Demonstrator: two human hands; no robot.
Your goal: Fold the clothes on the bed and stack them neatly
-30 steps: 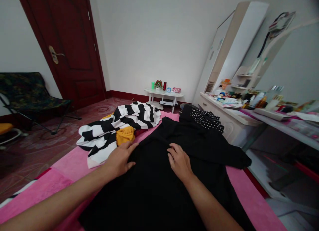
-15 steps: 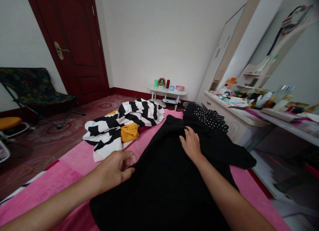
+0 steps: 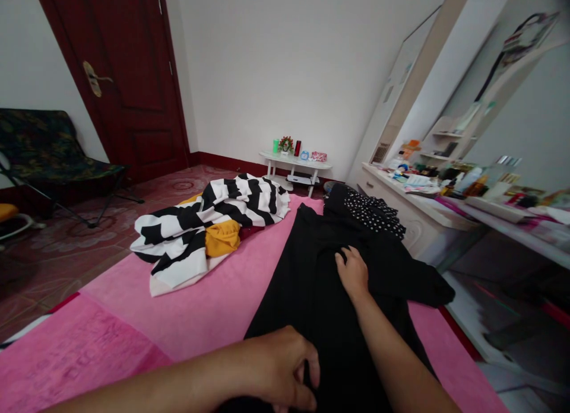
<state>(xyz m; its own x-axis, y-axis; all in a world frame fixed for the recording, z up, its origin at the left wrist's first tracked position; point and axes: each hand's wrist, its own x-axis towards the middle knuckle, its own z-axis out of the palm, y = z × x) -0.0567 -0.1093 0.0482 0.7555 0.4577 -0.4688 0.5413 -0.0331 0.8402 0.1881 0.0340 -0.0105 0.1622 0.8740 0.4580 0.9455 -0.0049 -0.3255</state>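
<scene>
A black garment (image 3: pixel 312 282) lies lengthwise on a pink bed cover (image 3: pixel 205 306). My left hand (image 3: pixel 278 368) is at the near edge, fingers closed on the black garment's left side, which is folded in over the middle. My right hand (image 3: pixel 354 273) rests flat on the black garment further up, pressing it down. A black-and-white striped garment (image 3: pixel 214 220) lies in a heap to the left, with a yellow cloth (image 3: pixel 221 238) on it. A black piece with white dots (image 3: pixel 371 214) lies at the far end.
A dark red door (image 3: pixel 129 75) and a folding chair (image 3: pixel 48 158) stand at the left. A small white table (image 3: pixel 296 164) with small items is by the far wall. A cluttered dresser (image 3: pixel 427 196) with a mirror runs along the right.
My left hand has pulled the black garment's left edge rightward and toward me, which bares more pink cover. My right hand slid up the cloth, then a little back.
</scene>
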